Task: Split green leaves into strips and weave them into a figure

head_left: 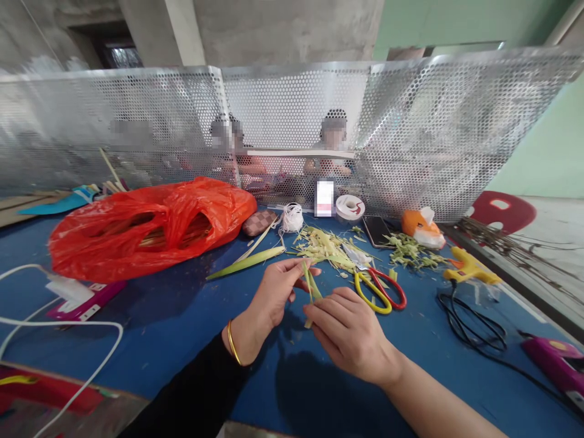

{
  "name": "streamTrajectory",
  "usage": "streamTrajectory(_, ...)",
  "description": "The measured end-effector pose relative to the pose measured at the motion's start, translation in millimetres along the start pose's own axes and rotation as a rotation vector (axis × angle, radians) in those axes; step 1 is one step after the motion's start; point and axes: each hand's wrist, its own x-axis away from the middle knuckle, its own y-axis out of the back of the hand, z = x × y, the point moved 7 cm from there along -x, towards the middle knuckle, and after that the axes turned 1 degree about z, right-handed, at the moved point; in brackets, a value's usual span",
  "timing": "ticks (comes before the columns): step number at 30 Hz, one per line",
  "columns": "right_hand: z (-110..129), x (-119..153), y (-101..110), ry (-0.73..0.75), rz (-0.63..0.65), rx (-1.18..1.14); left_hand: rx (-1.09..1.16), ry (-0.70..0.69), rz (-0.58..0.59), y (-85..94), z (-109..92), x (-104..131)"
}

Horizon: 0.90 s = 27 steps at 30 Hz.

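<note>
Between my two hands is a narrow green leaf strip (312, 286), folded or split near its top. My left hand (277, 291), with a gold bangle at the wrist, pinches its upper end between thumb and fingers. Lower down, my right hand (349, 331) is closed around the strip, its fingertips partly hidden. Just beyond the hands lies a heap of pale green leaf scraps (326, 244). Scissors (376, 286) with one yellow and one red handle lie right of them. A longer green leaf (246, 263) rests on the table to the left.
A red plastic bag (150, 228) of brown strands fills the left. White string (292, 218), a ribbon spool (350, 208), a dark phone (378, 231) and an orange tissue holder (420, 228) stand behind. At right are a yellow glue gun (472, 267) with a black cord and a purple power strip (554, 365). Perforated metal panels (292, 109) border the table.
</note>
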Motion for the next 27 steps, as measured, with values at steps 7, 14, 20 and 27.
streamTrajectory(7, -13, 3, -27, -0.093, 0.177, 0.102, 0.225, 0.199, 0.002, -3.7, 9, 1)
streamTrajectory(14, -3, 1, -17, -0.006, 0.028, 0.114, 0.315, 0.185, 0.068, -12.1, 15, 3)
streamTrajectory(20, 2, -5, -17, 0.043, -0.017, 0.193, 0.326, 0.196, 0.077, -21.5, 25, 7)
streamTrajectory(27, -47, 12, 12, -0.501, -0.396, -0.312, 0.248, 0.166, 0.094, -19.1, 24, 6)
